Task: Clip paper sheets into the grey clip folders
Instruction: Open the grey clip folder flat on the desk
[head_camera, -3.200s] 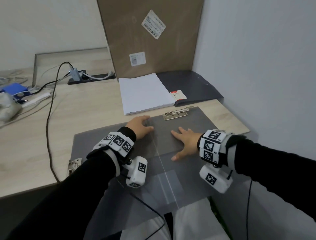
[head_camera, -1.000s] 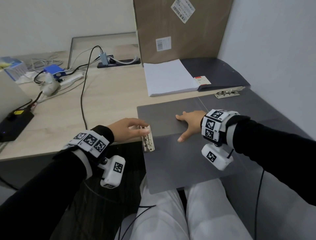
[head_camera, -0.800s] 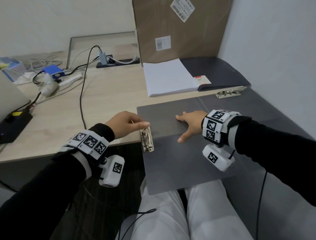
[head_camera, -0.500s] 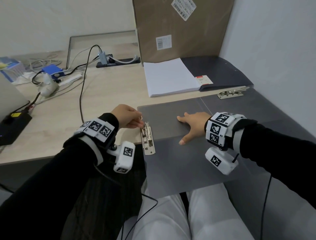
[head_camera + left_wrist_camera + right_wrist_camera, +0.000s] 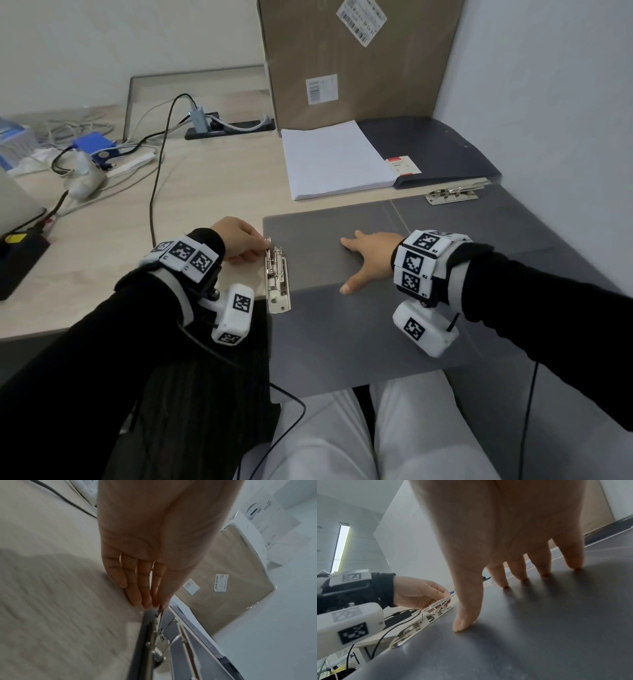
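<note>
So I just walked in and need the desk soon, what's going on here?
A person is setting up a grey folder for filing paper. Their left hand pinches the lever of the metal clip on the folder's left edge, lifting it. Their right hand lies flat on the folder, fingers spread, holding it down. The stack of paper sits untouched farther back on the desk, so nothing is clipped in yet.

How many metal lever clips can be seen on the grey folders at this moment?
2. One silver metal lever clip on the near grey folder's left edge, pinched by the left hand; another silver clip on the far-right folder. Others may be hidden.
</note>
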Motion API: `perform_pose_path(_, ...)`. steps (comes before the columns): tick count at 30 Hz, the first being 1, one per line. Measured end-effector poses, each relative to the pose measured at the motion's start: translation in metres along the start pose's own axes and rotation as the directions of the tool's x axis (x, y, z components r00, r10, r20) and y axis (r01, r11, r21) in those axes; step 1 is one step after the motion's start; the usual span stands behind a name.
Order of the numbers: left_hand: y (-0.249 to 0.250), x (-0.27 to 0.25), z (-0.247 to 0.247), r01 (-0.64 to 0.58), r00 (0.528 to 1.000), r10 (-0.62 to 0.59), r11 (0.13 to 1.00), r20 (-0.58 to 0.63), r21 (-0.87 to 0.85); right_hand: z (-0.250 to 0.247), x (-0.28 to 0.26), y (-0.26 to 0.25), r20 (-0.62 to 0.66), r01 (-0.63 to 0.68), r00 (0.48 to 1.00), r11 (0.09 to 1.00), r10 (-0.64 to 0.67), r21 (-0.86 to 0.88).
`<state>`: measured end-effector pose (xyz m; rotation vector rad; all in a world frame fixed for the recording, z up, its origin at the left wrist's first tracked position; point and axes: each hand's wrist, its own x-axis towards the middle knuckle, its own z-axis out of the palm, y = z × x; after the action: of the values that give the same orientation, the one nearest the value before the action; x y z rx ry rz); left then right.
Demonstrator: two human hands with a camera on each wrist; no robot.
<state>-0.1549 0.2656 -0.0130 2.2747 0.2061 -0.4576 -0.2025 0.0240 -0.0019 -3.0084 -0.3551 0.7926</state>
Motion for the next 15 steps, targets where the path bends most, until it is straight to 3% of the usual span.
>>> perform_pose_path(8,0.007,0.006,-0.016,0.047,0.998,-0.044,0.996,-0.04,0.081,-0.011,0.014,-0.007,-0.006,0.016,1.0,0.996,-0.016,0.087)
perform_pose_path(15,0.053,0.013,-0.027,-0.096,0.99,0.093,0.995,-0.11,-0.027,-0.042,0.013,0.021,-0.112,0.044,0.993,0.983,-0.024,0.176)
